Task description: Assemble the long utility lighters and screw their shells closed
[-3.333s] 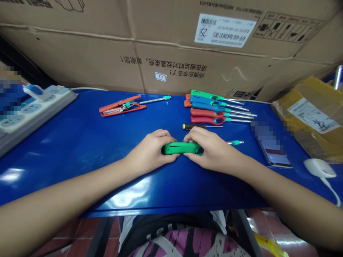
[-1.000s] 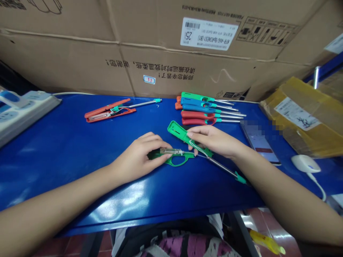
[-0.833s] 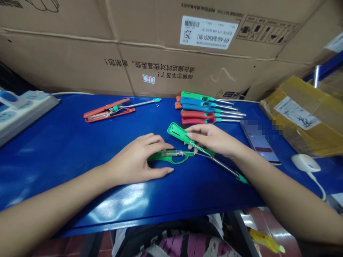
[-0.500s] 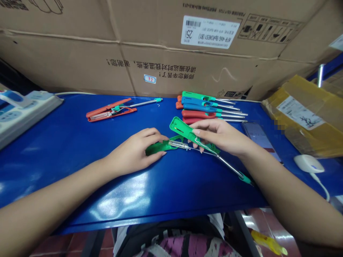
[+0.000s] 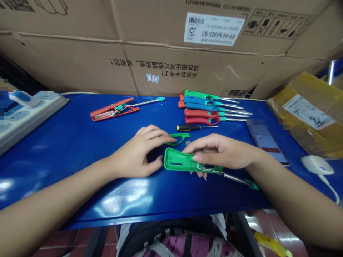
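- The right hand (image 5: 223, 151) grasps the green shell half (image 5: 175, 160), thumb on its open inner side and fingertips showing below; the piece is in front of the person, over the counter (image 5: 83, 182).
- It looks like light, fairly stiff plastic, smooth enough to slip; the thicker handle end seems the safest hold.
- The white wires (image 5: 207, 169) look thin and easily snagged, so fingers are better kept off them.
- The metal rod (image 5: 234, 177) looks rigid and would make the outer end swing if held far back.
- The left hand (image 5: 142, 151) is loosely spread, thumb away from its fingers, which reach over the other green half (image 5: 179, 135); contact is unclear. Its looped guard looks slim and may flex.
- A clear piece (image 5: 188, 143) beside the right fingers looks brittle.
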`<state>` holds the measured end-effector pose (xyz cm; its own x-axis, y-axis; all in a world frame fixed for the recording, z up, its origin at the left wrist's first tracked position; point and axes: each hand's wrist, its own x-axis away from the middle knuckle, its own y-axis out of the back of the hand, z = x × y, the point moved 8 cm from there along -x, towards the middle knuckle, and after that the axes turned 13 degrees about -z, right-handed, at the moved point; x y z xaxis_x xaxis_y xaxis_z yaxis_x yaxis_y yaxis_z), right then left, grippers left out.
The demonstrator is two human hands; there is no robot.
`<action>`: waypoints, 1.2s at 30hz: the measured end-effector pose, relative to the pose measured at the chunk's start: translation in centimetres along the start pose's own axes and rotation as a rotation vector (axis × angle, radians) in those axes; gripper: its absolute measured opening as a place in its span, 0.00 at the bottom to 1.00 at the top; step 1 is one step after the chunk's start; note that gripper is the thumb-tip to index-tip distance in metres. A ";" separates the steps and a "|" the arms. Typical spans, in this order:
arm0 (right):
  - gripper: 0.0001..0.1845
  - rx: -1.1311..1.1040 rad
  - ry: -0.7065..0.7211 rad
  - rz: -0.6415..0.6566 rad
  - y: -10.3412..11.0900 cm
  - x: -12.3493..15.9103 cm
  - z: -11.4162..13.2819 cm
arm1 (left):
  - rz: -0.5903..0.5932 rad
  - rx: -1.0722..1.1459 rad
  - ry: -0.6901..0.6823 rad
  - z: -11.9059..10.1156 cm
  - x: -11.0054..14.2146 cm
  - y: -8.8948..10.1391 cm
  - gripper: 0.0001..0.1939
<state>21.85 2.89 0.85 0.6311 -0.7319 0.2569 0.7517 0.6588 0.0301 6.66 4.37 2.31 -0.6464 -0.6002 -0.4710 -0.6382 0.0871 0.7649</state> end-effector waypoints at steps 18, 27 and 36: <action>0.12 -0.228 0.170 0.005 -1.8 0.7 2.3 | 0.145 0.010 -0.262 -4.1 1.5 -3.5 0.19; 0.09 0.097 0.162 -0.390 1.3 -1.3 1.2 | 0.264 0.027 -0.258 -5.3 1.7 -4.9 0.27; 0.10 0.546 0.156 -0.387 2.8 -2.1 -0.6 | 0.044 0.034 -0.283 -3.8 1.3 -3.0 0.19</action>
<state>22.75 6.18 -0.18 0.3877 -0.9217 -0.0109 0.7500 0.3085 0.5850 9.26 0.30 1.08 -0.7616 -0.3503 -0.5453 -0.6177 0.1377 0.7742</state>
